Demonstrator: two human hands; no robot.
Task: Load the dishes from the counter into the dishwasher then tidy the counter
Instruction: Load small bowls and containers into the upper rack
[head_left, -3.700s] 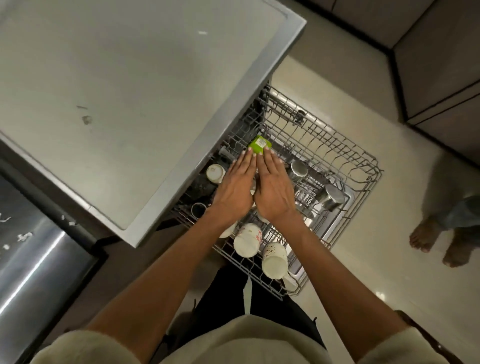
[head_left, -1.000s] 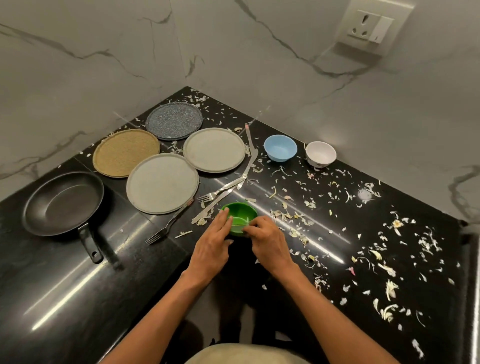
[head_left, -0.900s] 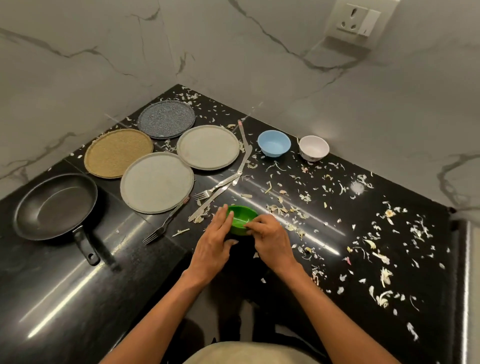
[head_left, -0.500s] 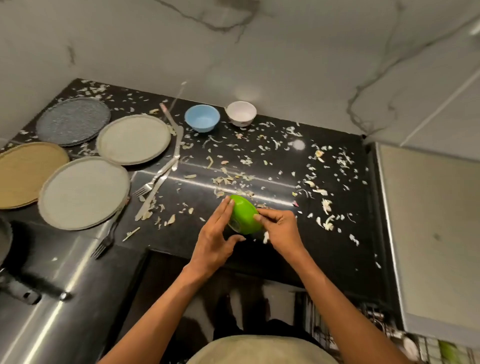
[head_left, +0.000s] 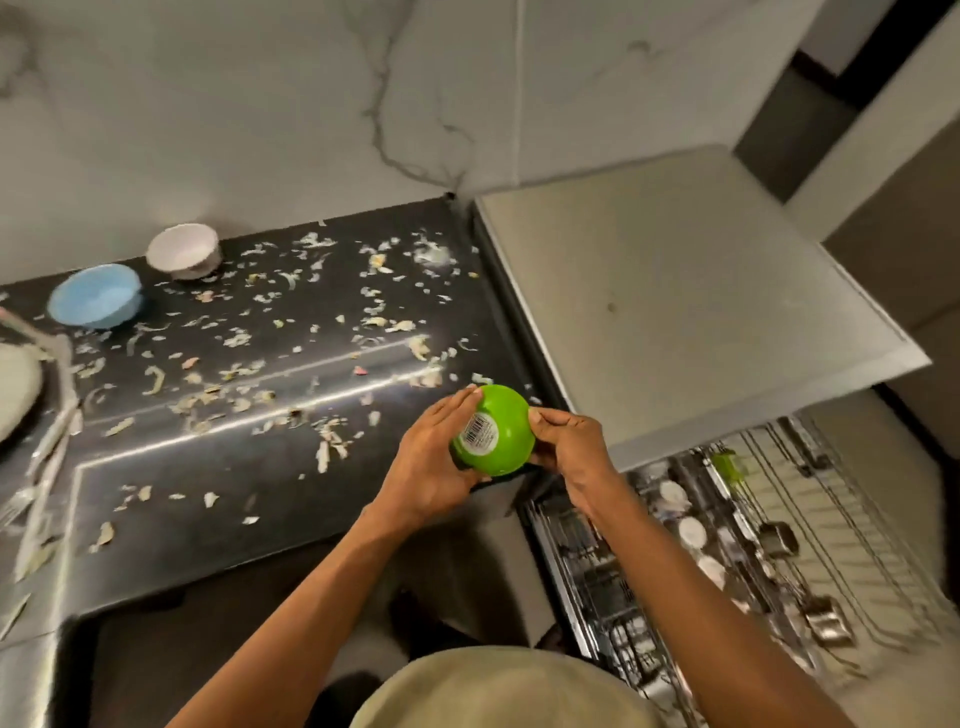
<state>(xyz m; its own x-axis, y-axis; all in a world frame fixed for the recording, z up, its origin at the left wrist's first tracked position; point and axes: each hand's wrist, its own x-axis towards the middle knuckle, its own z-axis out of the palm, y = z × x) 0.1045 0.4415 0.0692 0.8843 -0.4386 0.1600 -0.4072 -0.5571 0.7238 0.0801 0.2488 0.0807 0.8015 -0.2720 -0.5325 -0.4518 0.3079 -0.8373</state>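
Observation:
A green bowl (head_left: 501, 428) is held upside down between both hands above the right end of the black counter (head_left: 218, 509); a barcode sticker shows on its base. My left hand (head_left: 434, 462) cups its left side and my right hand (head_left: 563, 447) grips its right side. The pulled-out dishwasher rack (head_left: 727, 551) lies lower right, holding several cups and steel items. On the counter at the far left stand a blue bowl (head_left: 96, 301) and a white bowl (head_left: 183, 250).
The dishwasher's grey top (head_left: 675, 312) sits right of the counter, overhanging the rack. Vegetable scraps (head_left: 249, 374) litter the counter. A plate edge (head_left: 15, 384) and cutlery (head_left: 57, 415) show at the left border. A marble wall rises behind.
Both hands lifted the green bowl off the counter, turned it upside down and carried it right toward the dishwasher. The view swung right, so the plates and pan left the frame.

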